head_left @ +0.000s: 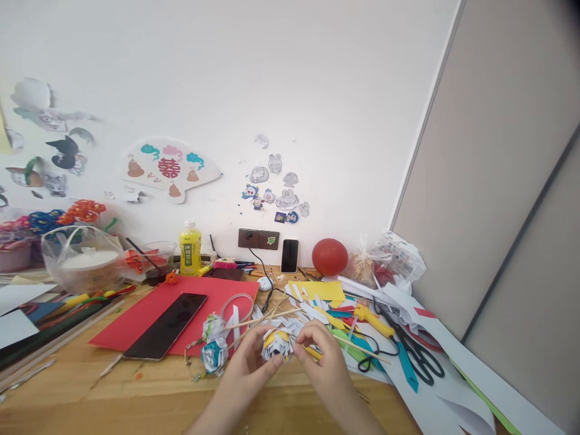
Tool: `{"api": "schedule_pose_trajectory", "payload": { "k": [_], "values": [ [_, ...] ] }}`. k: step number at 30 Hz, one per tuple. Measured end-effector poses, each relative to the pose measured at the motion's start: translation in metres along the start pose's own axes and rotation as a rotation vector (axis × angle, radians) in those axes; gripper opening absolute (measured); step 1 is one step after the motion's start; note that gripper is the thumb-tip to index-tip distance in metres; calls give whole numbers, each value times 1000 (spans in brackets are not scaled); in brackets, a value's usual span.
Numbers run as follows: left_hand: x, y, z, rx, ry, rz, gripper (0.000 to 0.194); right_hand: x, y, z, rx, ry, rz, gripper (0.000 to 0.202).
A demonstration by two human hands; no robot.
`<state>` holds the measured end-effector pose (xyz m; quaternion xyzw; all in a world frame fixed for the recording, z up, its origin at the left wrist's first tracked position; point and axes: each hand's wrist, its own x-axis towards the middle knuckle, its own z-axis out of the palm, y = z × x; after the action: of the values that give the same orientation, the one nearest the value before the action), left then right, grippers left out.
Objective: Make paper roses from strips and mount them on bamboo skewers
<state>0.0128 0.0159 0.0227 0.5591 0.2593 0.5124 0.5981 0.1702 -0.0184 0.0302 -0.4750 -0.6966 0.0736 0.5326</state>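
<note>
Between my two hands, just above the wooden table, is a white and yellow paper flower (278, 343). My left hand (249, 362) is closed around its left side, thumb at the lower front. From the right, my right hand (318, 350) pinches the flower's outer petals between thumb and fingers. Left of my left hand lie a blue and white paper flower (214, 354) and a green and white paper flower (214, 327). Thin wooden sticks (254, 320) lie behind my hands among white paper strips.
A dark tablet (166, 326) lies on red paper (226, 290) to the left. Black scissors (414, 350) and a yellow glue gun (374, 319) with a cable sit among paper scraps at right. Behind stand a yellow bottle (190, 249), a phone (290, 256) and a red balloon (330, 257).
</note>
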Motion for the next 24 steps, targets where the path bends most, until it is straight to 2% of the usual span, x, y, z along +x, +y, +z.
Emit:
{"api": "schedule_pose_trajectory", "payload": {
  "k": [4,9,11,14,19,24],
  "values": [
    [-1,0,0,21,-13,1,47,0,0,1,-51,-30,-3,13],
    [-1,-2,-5,222,24,25,37,-2,-2,3,-356,26,-203,18],
    [-2,-2,-5,312,41,15,32,-4,-3,3,-410,56,-237,19],
    [-4,1,-2,364,21,23,27,-4,-7,0,-320,75,-194,13],
    [-6,2,1,363,-25,83,27,-3,-11,-1,-121,29,-114,4],
    [-7,-1,-1,410,-9,105,28,-2,-10,-1,-127,48,-102,8]
  ]
}}
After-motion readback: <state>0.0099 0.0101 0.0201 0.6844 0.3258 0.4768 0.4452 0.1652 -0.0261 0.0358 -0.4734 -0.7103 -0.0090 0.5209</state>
